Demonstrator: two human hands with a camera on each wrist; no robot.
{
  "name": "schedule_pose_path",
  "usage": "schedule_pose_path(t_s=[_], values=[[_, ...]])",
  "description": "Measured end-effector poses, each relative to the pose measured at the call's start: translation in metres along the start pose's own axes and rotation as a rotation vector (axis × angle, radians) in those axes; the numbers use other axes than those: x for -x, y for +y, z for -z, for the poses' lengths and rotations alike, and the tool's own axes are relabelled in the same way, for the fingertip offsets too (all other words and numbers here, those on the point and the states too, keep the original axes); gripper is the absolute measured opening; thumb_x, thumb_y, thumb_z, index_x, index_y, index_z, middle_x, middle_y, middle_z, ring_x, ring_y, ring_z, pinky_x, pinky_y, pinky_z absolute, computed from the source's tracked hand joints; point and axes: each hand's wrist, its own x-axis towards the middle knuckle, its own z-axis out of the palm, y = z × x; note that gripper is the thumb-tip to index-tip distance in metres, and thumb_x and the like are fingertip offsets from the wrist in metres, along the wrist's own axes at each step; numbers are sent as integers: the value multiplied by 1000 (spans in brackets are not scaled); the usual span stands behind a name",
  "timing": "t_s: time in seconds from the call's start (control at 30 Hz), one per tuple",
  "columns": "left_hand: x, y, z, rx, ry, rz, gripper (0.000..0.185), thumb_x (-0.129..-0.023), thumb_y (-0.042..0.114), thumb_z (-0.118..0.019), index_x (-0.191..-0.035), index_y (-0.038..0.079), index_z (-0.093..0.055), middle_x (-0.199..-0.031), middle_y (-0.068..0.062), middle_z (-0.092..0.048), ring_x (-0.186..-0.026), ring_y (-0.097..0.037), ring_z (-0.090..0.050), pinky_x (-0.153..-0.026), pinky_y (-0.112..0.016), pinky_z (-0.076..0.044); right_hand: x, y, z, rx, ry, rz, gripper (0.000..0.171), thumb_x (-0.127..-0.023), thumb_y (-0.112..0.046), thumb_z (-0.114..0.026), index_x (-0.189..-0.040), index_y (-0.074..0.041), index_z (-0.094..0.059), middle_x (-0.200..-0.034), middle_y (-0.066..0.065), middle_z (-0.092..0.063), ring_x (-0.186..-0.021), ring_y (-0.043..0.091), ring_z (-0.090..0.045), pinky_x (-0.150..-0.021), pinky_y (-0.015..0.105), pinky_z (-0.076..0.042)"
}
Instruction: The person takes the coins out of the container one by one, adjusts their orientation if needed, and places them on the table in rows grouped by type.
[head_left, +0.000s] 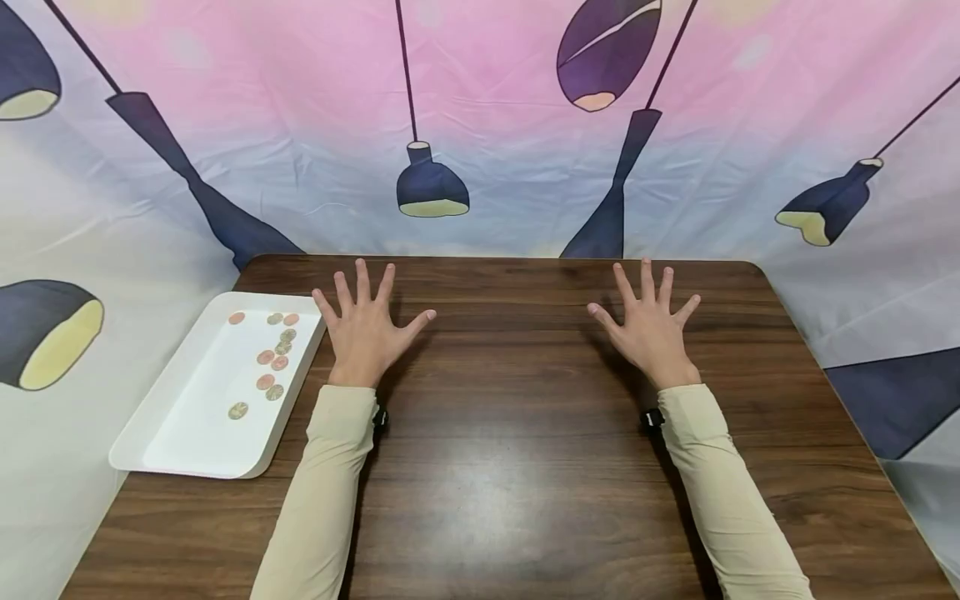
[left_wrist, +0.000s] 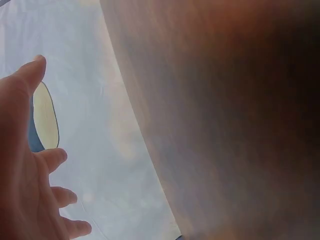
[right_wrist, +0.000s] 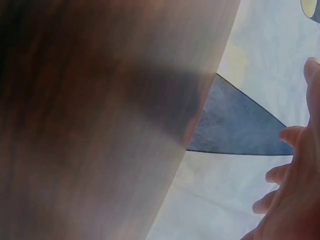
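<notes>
My left hand [head_left: 367, 337] is held over the back left of the table with its fingers spread wide, holding nothing. Right beside it, a white rectangular tray [head_left: 187, 392] lies at the table's left edge. Several coins, some copper-coloured [head_left: 266, 382] and some brass-coloured [head_left: 237, 410], lie scattered in the tray, mostly along its right side. Over the back right, my right hand [head_left: 651, 333] likewise has its fingers fanned out and holds nothing. In the wrist views, the left hand [left_wrist: 25, 150] and the right hand [right_wrist: 300, 175] show straight, parted fingers.
Both hands are above a dark brown wooden table [head_left: 495, 433] with rounded back corners. A cloth backdrop [head_left: 510, 167] printed with hanging lamps surrounds its back and sides. Small black wrist devices [head_left: 381, 419] show at the cuffs of the beige sleeves [head_left: 318, 492].
</notes>
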Motion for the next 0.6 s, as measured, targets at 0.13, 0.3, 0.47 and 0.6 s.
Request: schedule_pose_path(t_s=[0.13,0.3,0.47,0.6], values=[[5,0,2,23,-22,1,105,-91,83,-54,-171,24,-19,-176,-21,0,-159,-52,3,-123,-72,7,1,-2,0,-4,5,4,89,-103,-75,-39,-171,-25,-13,-176,19,8,-156,50,18,-106,88,16],[14,1,6,59,-32,4,103,-92,82,-54,-171,24,-19,-175,-23,-2,-159,-52,3,-124,-72,-2,2,-4,-1,-5,1,3,89,-103,-76,-39,-171,-24,-13,-175,22,6,-157,50,18,-106,88,15],[27,2,14,137,-62,9,100,-96,79,-51,-171,25,-16,-175,-25,-4,-159,-52,-2,-122,-74,-13,5,-7,-2,-9,1,11,90,-102,-77,-38,-171,-23,-14,-175,22,5,-157,50,17,-107,88,15],[40,3,23,163,-58,10,96,-98,76,-52,-171,25,-16,-174,-26,-8,-158,-53,-11,-121,-74,-18,10,-11,-1,-15,4,21,90,-102,-75,-41,-171,-23,-14,-175,24,4,-157,50,17,-107,88,14]])
